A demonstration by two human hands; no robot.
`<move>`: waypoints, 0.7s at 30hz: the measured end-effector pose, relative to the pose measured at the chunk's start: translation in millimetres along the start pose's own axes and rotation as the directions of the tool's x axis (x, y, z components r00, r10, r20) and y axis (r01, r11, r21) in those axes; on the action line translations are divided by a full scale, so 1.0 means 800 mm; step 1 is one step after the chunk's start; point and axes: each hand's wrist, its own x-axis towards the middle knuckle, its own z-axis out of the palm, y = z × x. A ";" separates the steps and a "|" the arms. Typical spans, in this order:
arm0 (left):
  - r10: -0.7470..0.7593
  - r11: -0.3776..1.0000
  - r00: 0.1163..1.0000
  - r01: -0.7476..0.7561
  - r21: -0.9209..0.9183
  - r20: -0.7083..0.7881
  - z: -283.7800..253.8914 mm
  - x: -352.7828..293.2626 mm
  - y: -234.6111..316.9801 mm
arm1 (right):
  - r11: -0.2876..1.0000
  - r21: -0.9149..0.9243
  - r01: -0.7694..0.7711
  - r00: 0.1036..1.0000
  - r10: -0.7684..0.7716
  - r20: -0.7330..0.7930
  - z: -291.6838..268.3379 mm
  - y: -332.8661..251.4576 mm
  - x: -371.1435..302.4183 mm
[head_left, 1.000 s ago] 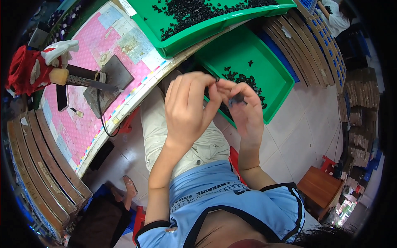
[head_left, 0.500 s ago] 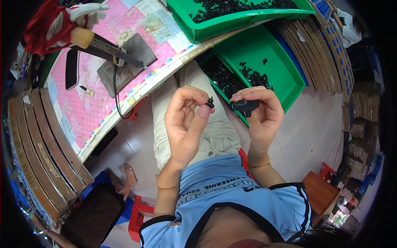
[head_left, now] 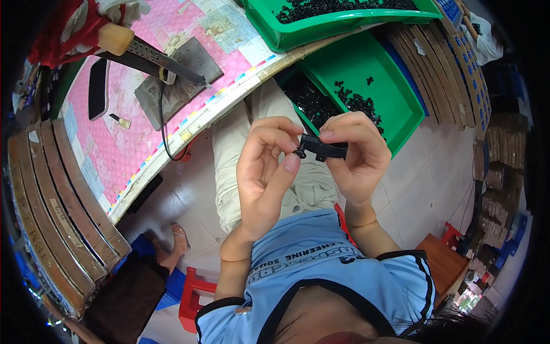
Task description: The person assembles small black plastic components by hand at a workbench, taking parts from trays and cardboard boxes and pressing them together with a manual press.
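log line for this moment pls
left hand: pinching small black piece at end of black plastic part | right hand: gripping part | green tray of black pieces beyond hands

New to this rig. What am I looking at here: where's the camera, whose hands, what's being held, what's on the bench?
No machine here: a person works with bare hands. The single picture comes from a wide fisheye camera worn on the head, looking down, so straight edges bend near the rim and the person's own chest and forearms enter from below.

The left hand and right hand meet over the lap. The right hand pinches a small black plastic part; the left hand's fingertips touch its left end, where a small ring-shaped bit sits.

Beyond the hands, a green tray at knee level holds loose small black pieces, and a second green tray full of them stands on the pink-covered table. Also on the table: a grey metal plate and a wooden-handled tool. Another person's sandalled foot shows lower left.
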 end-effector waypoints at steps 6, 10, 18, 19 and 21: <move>0.048 0.998 0.997 -0.051 0.048 0.067 -0.007 0.001 -0.009 | 0.986 0.134 -0.099 0.994 0.091 0.060 0.004 0.003 0.001; 0.095 0.991 0.994 -0.099 0.085 0.053 -0.004 -0.003 -0.018 | 0.874 0.404 -0.271 0.956 0.295 0.004 0.012 0.008 -0.011; 0.169 0.981 0.984 -0.162 0.107 -0.059 -0.004 0.002 -0.032 | 0.803 0.497 -0.331 0.940 0.327 0.097 0.010 0.024 -0.010; 0.169 0.981 0.984 -0.162 0.109 -0.062 -0.005 0.002 -0.033 | 0.788 0.509 -0.347 0.932 0.348 0.097 0.011 0.023 -0.010; 0.197 0.975 0.974 -0.183 0.124 -0.114 -0.005 0.003 -0.036 | 0.809 0.490 -0.325 0.942 0.324 0.089 0.015 0.023 -0.012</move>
